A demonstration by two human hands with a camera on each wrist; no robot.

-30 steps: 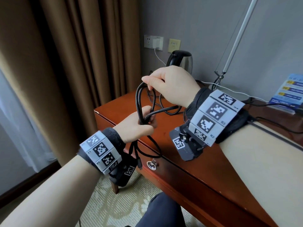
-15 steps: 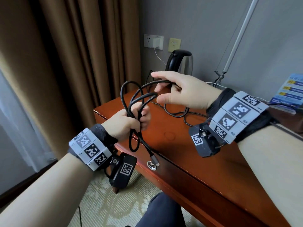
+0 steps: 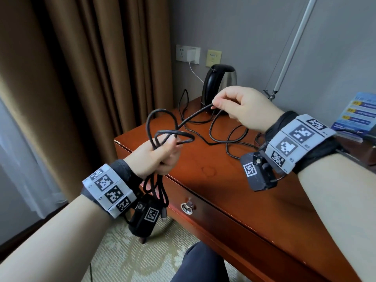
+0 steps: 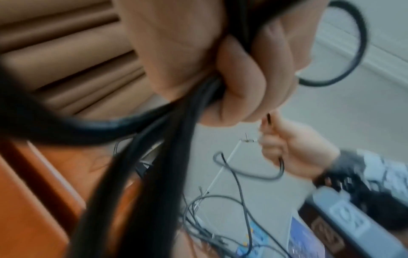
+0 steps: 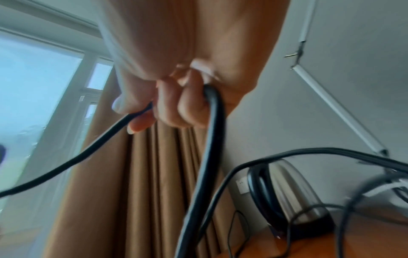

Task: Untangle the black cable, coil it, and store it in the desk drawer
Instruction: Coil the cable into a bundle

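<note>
Black cable loops bunch in left hand, right hand pinching.

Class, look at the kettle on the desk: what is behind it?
Behind the kettle is grey wall with a socket holding a white charger. The kettle's body covers the wall directly behind it.

Motion blurs the black cable throughout the left wrist view.

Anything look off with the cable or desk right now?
Only the black cable: its loops above the left hand are uneven and cross, and the rest sprawls over the desk below the right hand. The drawer is closed. No damage visible.
</note>
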